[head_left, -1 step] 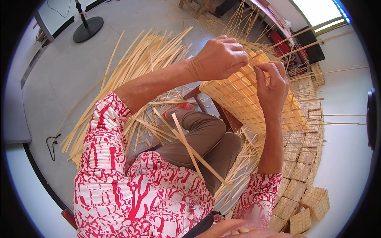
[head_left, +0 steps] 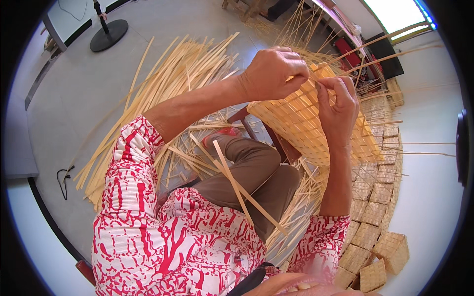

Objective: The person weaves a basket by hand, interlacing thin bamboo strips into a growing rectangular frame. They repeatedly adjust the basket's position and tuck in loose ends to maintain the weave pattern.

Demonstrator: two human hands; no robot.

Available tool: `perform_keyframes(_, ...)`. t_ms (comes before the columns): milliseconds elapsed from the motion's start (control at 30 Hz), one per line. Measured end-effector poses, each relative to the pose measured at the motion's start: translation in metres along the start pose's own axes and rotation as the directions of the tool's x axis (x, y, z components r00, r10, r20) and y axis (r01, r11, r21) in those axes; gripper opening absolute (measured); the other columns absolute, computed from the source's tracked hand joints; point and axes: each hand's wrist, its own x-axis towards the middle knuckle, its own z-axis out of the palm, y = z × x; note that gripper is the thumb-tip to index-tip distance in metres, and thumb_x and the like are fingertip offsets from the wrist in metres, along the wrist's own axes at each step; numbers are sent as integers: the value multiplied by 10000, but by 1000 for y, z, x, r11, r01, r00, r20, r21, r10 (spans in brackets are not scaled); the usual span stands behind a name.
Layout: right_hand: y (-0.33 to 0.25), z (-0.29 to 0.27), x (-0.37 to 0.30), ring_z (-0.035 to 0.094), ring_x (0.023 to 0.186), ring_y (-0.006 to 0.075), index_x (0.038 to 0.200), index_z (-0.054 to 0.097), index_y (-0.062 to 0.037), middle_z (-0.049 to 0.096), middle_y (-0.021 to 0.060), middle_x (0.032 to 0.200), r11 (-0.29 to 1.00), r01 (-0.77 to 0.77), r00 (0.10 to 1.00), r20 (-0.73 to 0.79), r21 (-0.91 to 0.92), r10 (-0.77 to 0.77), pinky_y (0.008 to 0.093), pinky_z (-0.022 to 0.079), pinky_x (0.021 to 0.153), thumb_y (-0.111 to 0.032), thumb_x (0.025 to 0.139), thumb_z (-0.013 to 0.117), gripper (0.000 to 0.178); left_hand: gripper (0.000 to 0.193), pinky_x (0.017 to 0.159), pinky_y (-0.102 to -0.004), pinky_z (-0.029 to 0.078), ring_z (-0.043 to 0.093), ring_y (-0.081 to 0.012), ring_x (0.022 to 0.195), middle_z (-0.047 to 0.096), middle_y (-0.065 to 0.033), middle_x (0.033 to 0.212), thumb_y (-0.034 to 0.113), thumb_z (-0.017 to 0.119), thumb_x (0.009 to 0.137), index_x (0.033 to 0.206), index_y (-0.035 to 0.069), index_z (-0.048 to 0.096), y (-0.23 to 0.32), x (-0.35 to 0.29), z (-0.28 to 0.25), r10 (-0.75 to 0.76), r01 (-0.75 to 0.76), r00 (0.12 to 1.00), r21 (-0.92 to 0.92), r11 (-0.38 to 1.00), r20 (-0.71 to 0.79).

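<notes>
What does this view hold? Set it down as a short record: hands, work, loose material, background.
Left hand: fingers curled at the upper edge of the woven piece
Right hand: thumb and forefinger close together, same edge; anything pinched is too small to tell
Woven piece: yellow, long strips sticking out
Loose strips: heaped on the floor
Crossed strips: over the brown trousers
Background: woven boxes by the wall

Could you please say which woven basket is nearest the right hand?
The big yellow basket beside the right hand; smaller, browner ones line the wall.
</notes>
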Motion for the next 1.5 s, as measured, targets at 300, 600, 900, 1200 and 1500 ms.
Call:
perform_keyframes(300, -2, 4, -2, 621, 731, 199, 905, 690, -23, 631, 73, 826, 934, -251, 967, 16, 254, 256, 329, 467, 639, -9, 873, 730, 53, 112, 597, -281, 530, 640, -91, 624, 730, -56, 731, 83, 709, 848, 890, -12, 751, 17, 16, 29, -551, 500, 830, -319, 805, -89)
perform_keyframes(600, 0, 5, -2, 637, 728, 192, 917, 689, -55, 652, 55, 848, 955, -280, 959, -12, 95, 283, 333, 472, 641, -8, 857, 740, 92, 294, 751, -273, 568, 687, -124, 823, 756, -72, 943, 204, 804, 880, 1139, 73, 759, -34, -17, 26, -357, 335, 919, -143, 931, -171)
perform_keyframes(900, -3, 8, 8, 684, 734, 292, 871, 664, -85, 681, 83, 844, 962, -118, 993, -8, -245, 120, 418, 515, 627, -106, 849, 721, 65, 165, 693, -210, 493, 561, -35, 805, 673, 31, 882, 143, 719, 991, 1069, 0, 742, -3, -14, 53, -630, 573, 749, -678, 460, 206)
perform_keyframes(1200, -1, 8, 6, 662, 690, 309, 832, 640, -81, 646, 92, 807, 951, -54, 998, 25, -306, 65, 432, 504, 599, -96, 835, 718, 80, 126, 706, -239, 513, 585, -45, 797, 686, 21, 870, 108, 734, 965, 1037, 7, 758, 9, -18, 50, -649, 544, 750, -677, 495, 128)
perform_keyframes(1500, -4, 11, 3, 650, 716, 322, 818, 630, -83, 631, 101, 805, 942, 24, 1000, 13, -334, -21, 440, 495, 595, -81, 837, 704, 77, 145, 727, -254, 532, 645, -89, 861, 727, -47, 992, 102, 763, 937, 1040, 0, 761, 12, -28, 55, -630, 477, 776, -661, 580, 7)
